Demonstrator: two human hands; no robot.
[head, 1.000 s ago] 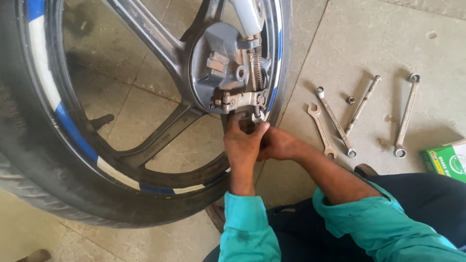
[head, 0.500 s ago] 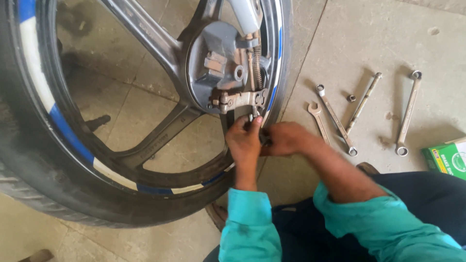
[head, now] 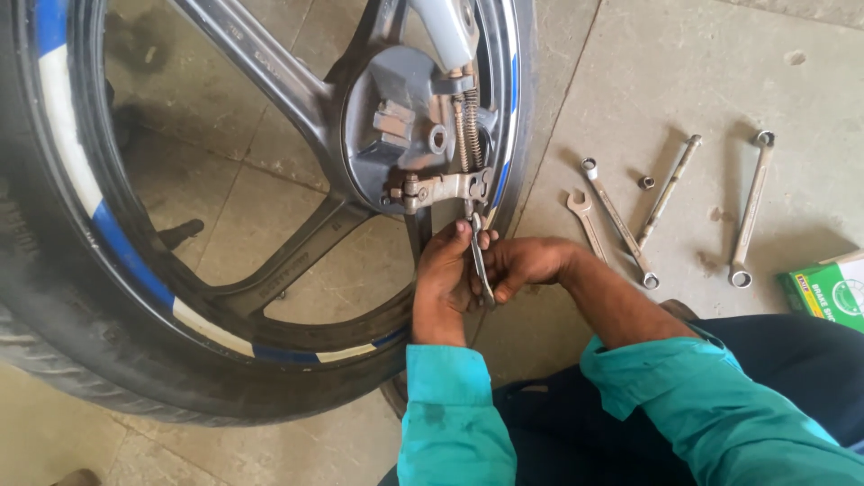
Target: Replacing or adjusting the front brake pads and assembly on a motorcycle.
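- Tiled concrete floor [head: 630, 54]; loose steel wrenches [head: 621, 220] lie right of your hands.
- Your left hand [head: 444, 274] and right hand [head: 520, 265], now lower than a second ago, both clamp the slim steel spanner [head: 480, 261] below the grey brake lever [head: 445, 187] on the alloy wheel [head: 270, 135].

Soft daylight, perhaps slight edge blur

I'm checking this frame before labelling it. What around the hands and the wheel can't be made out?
- Head view: the fastener under the wrench is hidden by the left hand and right hand.
- The tyre and green box are cut off by the frame edges.
- The small nut on the floor is too small to size.
- The brake arm end sits behind the rim.
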